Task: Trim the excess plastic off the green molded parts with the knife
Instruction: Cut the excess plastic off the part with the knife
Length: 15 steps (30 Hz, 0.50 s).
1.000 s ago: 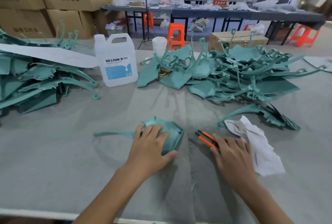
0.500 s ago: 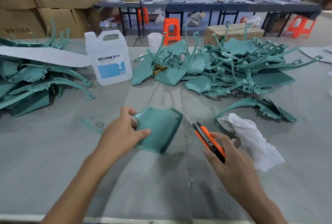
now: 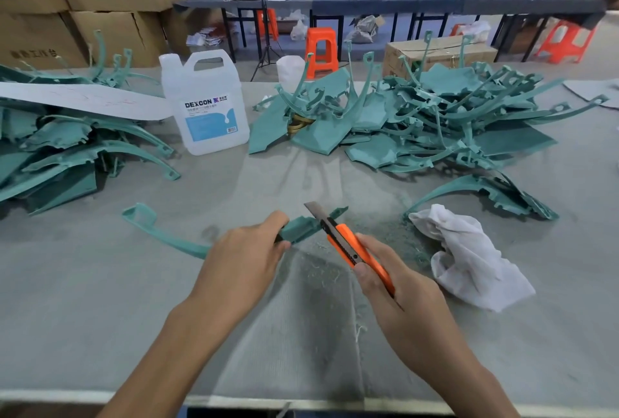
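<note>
Left grip [image 3: 244,256] pinches the part [image 3: 299,228]; right grip [image 3: 402,297] clasps the knife [image 3: 348,246], blade at its edge. Trimming looks ready to start; next needs a steady stroke.

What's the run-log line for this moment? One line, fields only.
left hand: grips green part | right hand: holds knife | blade: extended, at part's edge | phase: trimming
</note>
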{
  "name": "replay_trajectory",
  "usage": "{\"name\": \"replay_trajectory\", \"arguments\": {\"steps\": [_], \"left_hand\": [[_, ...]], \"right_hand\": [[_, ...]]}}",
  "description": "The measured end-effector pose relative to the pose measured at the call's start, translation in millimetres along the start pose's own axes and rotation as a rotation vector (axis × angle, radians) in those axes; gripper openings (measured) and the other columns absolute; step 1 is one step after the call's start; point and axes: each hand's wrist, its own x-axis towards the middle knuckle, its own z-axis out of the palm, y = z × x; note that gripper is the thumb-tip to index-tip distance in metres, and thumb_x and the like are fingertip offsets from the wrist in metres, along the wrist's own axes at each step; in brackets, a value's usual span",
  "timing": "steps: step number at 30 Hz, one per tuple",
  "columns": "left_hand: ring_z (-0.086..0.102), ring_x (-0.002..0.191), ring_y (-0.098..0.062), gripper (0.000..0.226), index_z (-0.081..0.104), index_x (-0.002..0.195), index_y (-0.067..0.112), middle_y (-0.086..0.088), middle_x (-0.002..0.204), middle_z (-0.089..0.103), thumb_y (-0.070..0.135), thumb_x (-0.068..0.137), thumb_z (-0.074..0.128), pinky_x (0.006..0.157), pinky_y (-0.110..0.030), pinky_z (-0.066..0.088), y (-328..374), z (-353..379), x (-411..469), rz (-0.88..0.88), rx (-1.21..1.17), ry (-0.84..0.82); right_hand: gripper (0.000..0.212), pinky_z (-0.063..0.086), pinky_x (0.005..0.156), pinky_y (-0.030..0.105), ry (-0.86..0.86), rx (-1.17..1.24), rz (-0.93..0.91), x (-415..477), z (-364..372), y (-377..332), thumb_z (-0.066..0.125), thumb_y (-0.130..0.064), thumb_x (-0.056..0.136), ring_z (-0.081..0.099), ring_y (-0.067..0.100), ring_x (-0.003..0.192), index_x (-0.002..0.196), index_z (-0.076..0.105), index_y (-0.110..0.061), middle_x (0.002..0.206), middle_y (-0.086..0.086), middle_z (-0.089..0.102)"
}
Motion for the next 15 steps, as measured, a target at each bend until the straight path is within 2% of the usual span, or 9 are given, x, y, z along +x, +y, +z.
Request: {"name": "replay_trajectory", "arguments": {"steps": [5,11,15], "left_hand": [[0.047,0.063,-0.03,0.017,0.045,0.097,0.024,0.006,0.063,0.046,0.034,0.097,0.06,0.054,-0.041,0.037,5,3,-3,0.013,0.047,0.0],[0.045,0.064,-0.028,0.017,0.045,0.098,0.025,0.004,0.067,0.052,0.035,0.098,0.058,0.055,-0.04,0.038,8,2,-5,0.019,0.07,-0.015],[0.052,0.068,-0.03,0.014,0.049,0.102,0.024,0.002,0.072,0.059,0.035,0.099,0.056,0.056,-0.041,0.043,8,2,-7,0.038,0.084,-0.045]], "right_hand": [[0.035,0.041,0.05,0.018,-0.007,-0.012,-0.014,1,-10,5,0.043,-0.052,0.097,0.058,0.009,0.055,0.13,0.043,-0.066,0.071,-0.011,0.064],[0.034,0.042,0.05,0.017,0.005,0.041,-0.009,-4,-12,7,0.047,-0.052,0.096,0.056,0.008,0.054,0.121,0.043,-0.075,0.076,-0.009,0.067],[0.04,0.041,0.051,0.017,-0.008,-0.043,0.02,1,-11,16,0.043,-0.051,0.097,0.056,0.008,0.053,0.13,0.04,-0.074,0.069,-0.007,0.063]]}}
